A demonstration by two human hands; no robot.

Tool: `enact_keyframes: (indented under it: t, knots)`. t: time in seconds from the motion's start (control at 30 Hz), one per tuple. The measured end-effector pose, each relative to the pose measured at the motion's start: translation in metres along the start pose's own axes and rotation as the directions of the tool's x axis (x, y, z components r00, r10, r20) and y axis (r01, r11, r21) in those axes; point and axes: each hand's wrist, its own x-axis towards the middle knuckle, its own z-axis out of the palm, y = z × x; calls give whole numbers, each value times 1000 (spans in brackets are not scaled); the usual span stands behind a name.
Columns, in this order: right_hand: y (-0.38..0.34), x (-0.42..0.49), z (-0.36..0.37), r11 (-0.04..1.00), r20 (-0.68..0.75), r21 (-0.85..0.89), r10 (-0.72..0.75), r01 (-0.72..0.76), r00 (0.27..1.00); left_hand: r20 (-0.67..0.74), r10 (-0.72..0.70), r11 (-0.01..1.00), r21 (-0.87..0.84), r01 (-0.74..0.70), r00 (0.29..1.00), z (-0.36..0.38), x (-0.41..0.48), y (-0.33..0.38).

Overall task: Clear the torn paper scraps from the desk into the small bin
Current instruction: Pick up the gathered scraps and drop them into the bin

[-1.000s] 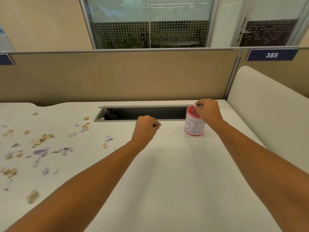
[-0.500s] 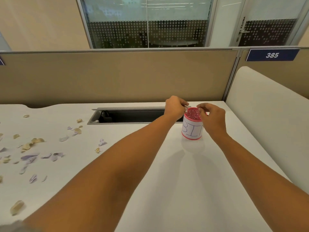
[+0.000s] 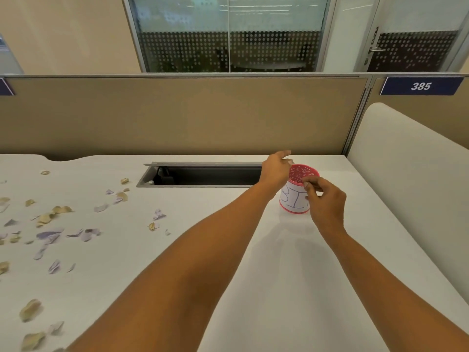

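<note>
The small bin (image 3: 294, 203) is a pink perforated cup with a white label reading "BIN", standing at the desk's back right. My left hand (image 3: 275, 171) hovers at its left rim with the fingers stretched out over the opening; a tiny pale speck shows at the fingertips. On the bin's near right side is my right hand (image 3: 326, 203), fingers loosely curled with nothing visible in them, partly covering the label. Several purple and tan torn paper scraps (image 3: 48, 235) lie scattered across the left of the white desk (image 3: 291, 275), the nearest being a crumpled purple scrap (image 3: 158, 214).
An open cable trough (image 3: 203, 177) with a raised grey lid is cut into the desk just left of the bin. A tan partition (image 3: 177, 115) closes the back. A white side panel (image 3: 406, 179) rises along the right edge.
My left hand travelled from mid-desk to the bin's rim and its fingers spread. My right hand drew back from above the bin to its near right side.
</note>
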Motion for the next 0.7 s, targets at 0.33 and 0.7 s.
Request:
enact_keyframes:
  t: [0.33, 0.7]
  knots:
    - [-26, -62, 66, 1000, 359, 14, 11, -17, 933, -204, -89, 964, 228, 136, 975, -86, -84, -86]
    - [-75, -142, 154, 973, 798, -16, -127, 232, 589, -401, -114, 818, 481, 315, 909, -208, -187, -167]
